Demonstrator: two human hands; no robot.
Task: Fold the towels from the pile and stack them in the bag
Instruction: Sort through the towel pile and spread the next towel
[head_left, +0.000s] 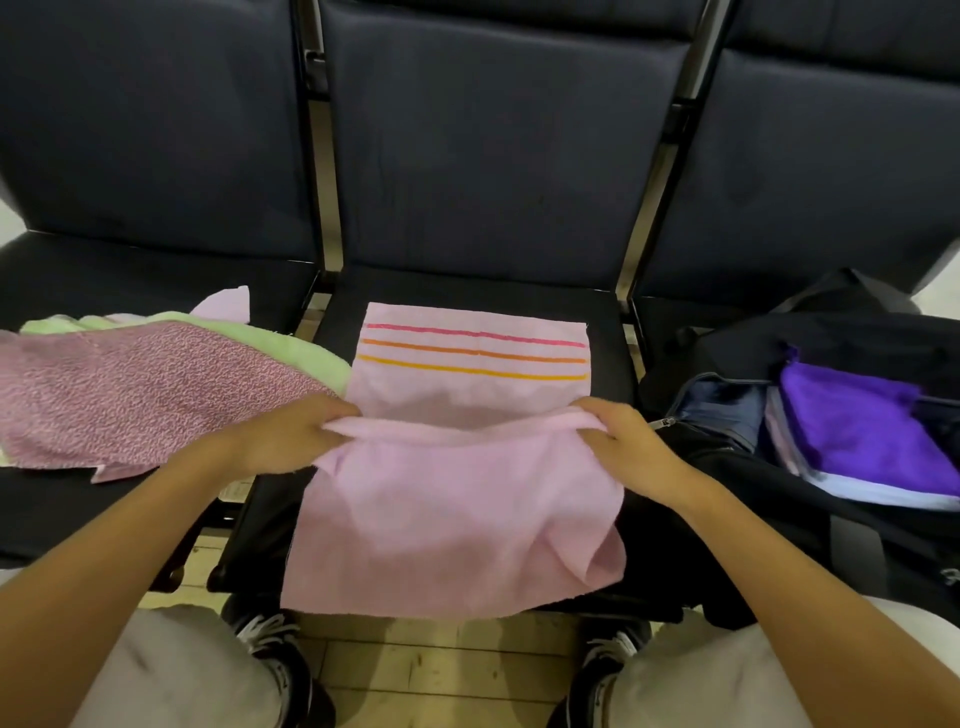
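The pink towel (457, 499) lies on the middle seat (602, 312), its striped end flat and its near part hanging over the front edge; the left hand (291, 434) and right hand (623, 441) each pinch a raised fold across its middle. It looks light, soft and limp, so it will sag between the hands; hold it at both side edges. The pile (130, 395) waits on the left seat, the bag (779, 415) on the right.

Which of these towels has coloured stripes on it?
The pale pink towel on the middle seat, held by both hands; it alone has three stripes, pink, orange and yellow.
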